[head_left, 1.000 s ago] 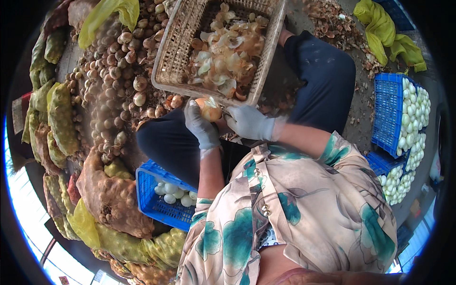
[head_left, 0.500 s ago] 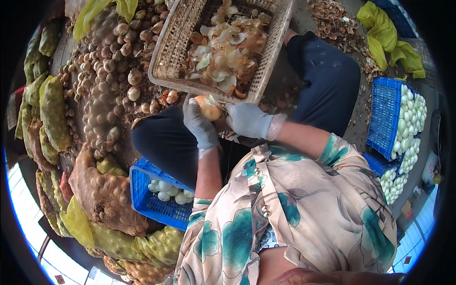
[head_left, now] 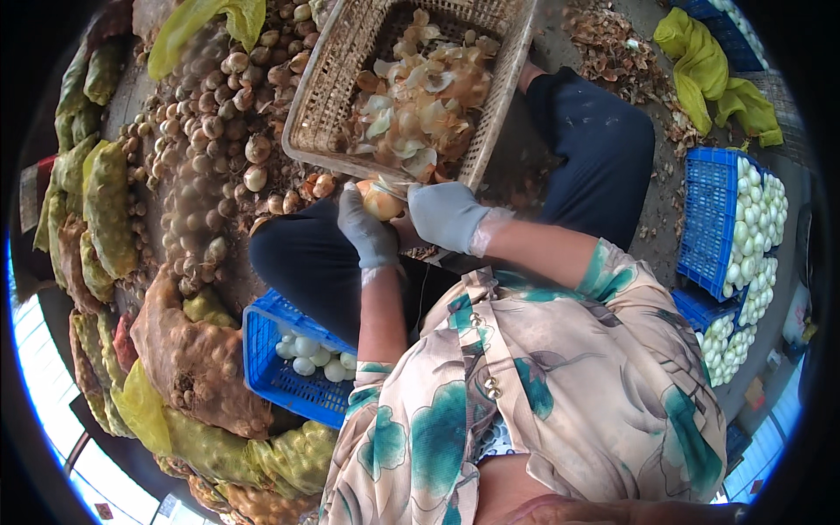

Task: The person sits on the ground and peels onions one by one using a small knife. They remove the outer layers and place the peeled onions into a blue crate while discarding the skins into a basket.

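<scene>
My left hand (head_left: pixel 366 231), in a pale grey glove, is closed around an onion (head_left: pixel 382 204) with its brown skin partly on. From the other side my right hand (head_left: pixel 444 215), gloved too, is closed with its fingertips close against the top of the onion. Something thin and pale shows between the right fingers and the onion, too small to tell whether it is a blade or peel. Just beyond both hands, a dirty whitish plastic crate (head_left: pixel 308 131) leans over my lap with loose onion skins (head_left: pixel 429 92) in it.
Unpeeled onions (head_left: pixel 206 140) lie heaped at the left, beside full mesh sacks (head_left: pixel 201 359). A blue crate (head_left: pixel 302 401) by my left leg holds several peeled onions (head_left: pixel 306 350). Blue crates (head_left: pixel 707 214) of peeled onions stand at the right, near yellow-green netting (head_left: pixel 700 61).
My right hand has shifted slightly left and up against the onion. The left hand keeps its hold. The whole view has moved a little.
</scene>
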Demonstrator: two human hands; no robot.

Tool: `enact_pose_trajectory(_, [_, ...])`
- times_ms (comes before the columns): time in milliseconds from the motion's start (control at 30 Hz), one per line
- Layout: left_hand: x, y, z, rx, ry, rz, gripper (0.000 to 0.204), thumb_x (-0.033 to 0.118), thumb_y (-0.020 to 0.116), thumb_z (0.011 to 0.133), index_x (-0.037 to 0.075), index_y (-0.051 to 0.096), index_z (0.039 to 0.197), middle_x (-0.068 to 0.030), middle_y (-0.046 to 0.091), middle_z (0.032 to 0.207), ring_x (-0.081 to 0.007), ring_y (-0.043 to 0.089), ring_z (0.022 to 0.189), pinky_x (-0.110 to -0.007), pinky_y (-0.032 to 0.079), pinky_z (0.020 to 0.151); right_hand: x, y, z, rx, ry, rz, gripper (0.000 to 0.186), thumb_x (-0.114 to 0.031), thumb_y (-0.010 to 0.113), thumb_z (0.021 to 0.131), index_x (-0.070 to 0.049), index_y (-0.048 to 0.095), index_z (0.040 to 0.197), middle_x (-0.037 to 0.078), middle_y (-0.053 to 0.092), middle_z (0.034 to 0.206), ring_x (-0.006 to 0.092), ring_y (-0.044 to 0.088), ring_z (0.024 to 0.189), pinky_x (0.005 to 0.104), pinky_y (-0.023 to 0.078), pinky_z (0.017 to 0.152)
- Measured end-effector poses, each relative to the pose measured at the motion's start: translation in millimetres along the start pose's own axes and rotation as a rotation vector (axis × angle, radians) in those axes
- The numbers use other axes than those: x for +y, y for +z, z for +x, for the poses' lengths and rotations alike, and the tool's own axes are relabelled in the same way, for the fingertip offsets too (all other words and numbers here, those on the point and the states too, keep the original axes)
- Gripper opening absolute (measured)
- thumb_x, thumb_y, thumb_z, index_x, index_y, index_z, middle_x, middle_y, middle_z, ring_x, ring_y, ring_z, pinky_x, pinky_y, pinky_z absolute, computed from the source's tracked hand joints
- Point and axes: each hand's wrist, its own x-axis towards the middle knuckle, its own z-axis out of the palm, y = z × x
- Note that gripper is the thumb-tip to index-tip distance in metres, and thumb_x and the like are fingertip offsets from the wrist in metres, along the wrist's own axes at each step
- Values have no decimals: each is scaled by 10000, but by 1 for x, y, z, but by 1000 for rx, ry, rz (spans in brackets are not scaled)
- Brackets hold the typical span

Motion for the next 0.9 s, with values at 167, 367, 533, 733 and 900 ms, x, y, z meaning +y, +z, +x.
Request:
enact_pose_trajectory(167, [24, 17, -29, -55, 3, -217, 467, 421, 498, 1055, 10, 567, 1265, -109, 654, 1155, -241, 667, 1027, -392, 548, 950, -12, -4, -8, 70, 5, 30, 237, -238, 648, 909, -12, 675, 975, 168, 739, 797, 345, 750, 738, 457, 575, 644])
enact_pose_trajectory(367, [36, 17, -45, -190, 418, 143, 533, 392, 533, 1055, -78, 538, 1308, -169, 626, 1191, -237, 635, 1080, -368, 533, 958, -27, -19, -27, 201, -120, -44, 266, -288, 588, 980, -25, 630, 991, 133, 721, 730, 283, 733, 638, 439, 537, 522])
enact_pose_trajectory(533, [36, 7, -33, -266, 322, 61, 495, 369, 527, 1051, -77, 570, 1260, -148, 638, 1167, -214, 643, 1036, -355, 532, 939, -22, -17, -29, 334, -209, -119, 346, -375, 569, 1006, -35, 622, 974, 100, 699, 674, 272, 717, 596, 430, 502, 495])
enact_pose_trajectory(733, [38, 9, -29, -296, 383, 197, 483, 379, 530, 1038, -64, 601, 1216, -150, 660, 1134, -241, 663, 995, -370, 542, 907, -7, -22, -26, 405, -258, -321, 412, -445, 625, 938, -33, 621, 951, 75, 680, 684, 240, 699, 580, 413, 475, 477])
enact_pose_trajectory(900, [57, 20, -45, -310, -128, -273, 478, 383, 552, 1018, -45, 597, 1225, -164, 661, 1149, -286, 668, 1034, -410, 551, 921, 8, -40, -26, 515, -355, -463, 333, -336, 660, 853, -15, 649, 939, 69, 667, 693, 234, 689, 573, 399, 467, 473])
